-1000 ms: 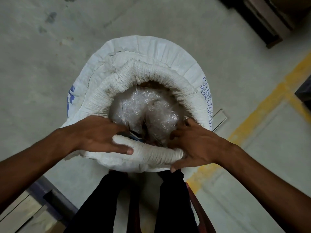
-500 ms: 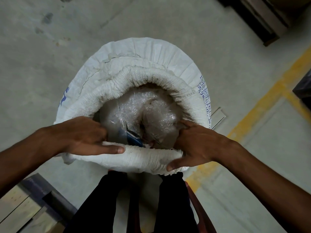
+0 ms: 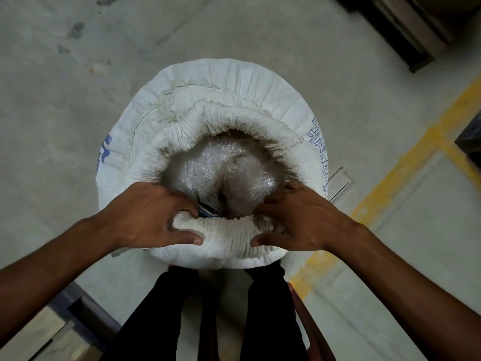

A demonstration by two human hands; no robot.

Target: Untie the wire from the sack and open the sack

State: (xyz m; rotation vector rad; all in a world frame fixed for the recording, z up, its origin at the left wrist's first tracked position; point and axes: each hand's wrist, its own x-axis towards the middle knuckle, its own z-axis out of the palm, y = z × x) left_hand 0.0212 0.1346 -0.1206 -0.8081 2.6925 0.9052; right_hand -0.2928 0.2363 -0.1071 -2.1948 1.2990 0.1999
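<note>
Head view: the white woven sack point(image 3: 234, 82) stands upright on the concrete floor point(image 3: 65, 126), its mouth already rolled down into a thick collar, with a clear plastic liner point(image 3: 226, 168) bunched inside. No wire can be made out; a thin dark-and-blue strand point(image 3: 204, 208) at the near inner edge of the collar may be it, but it is too small to tell.

The risk, as I judge it, is that the near part of the collar slips or unrolls if the two grips pull unevenly, or that the liner gets snagged and torn by fingers digging under the roll.

The left hand point(image 3: 148, 217) and right hand point(image 3: 302, 220) both clamp the near part of the collar, thumbs outside beneath it, fingers curled over into the mouth, forearms angled inward from either side.
</note>
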